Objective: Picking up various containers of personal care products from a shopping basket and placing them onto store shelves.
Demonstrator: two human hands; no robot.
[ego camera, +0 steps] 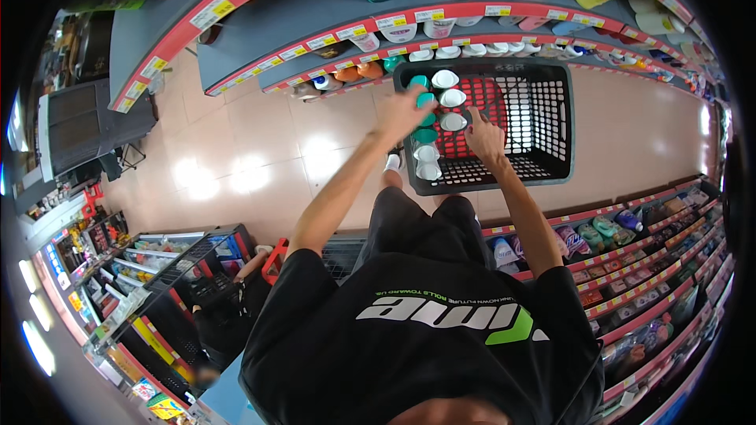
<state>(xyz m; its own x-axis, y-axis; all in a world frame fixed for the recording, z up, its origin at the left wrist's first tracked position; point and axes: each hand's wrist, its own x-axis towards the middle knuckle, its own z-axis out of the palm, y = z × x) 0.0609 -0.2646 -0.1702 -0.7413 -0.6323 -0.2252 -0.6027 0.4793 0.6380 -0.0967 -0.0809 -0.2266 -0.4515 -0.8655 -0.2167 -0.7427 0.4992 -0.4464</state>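
Note:
A black plastic basket [566,130] with slotted walls and a red patch in its floor is in front of me. Along its left wall stand bottles with teal caps [424,135] and white-capped bottles [428,170]. Beside them is a second short row with white caps [445,78]. My left hand [404,113], a little blurred, reaches over the left rim with its fingers at a teal cap; whether they grip it is unclear. Inside the basket, my right hand [485,137] has its index finger stretched out close to the nearest white cap [453,121] of that row, holding nothing visible.
Store shelves [354,26] with price tags and several toiletry bottles curve along the far side. Behind me on the right are more stocked shelves [626,265]. Another person's arm [253,264] shows at lower left, near a red basket [274,261]. Tiled floor [260,147] lies left of the basket.

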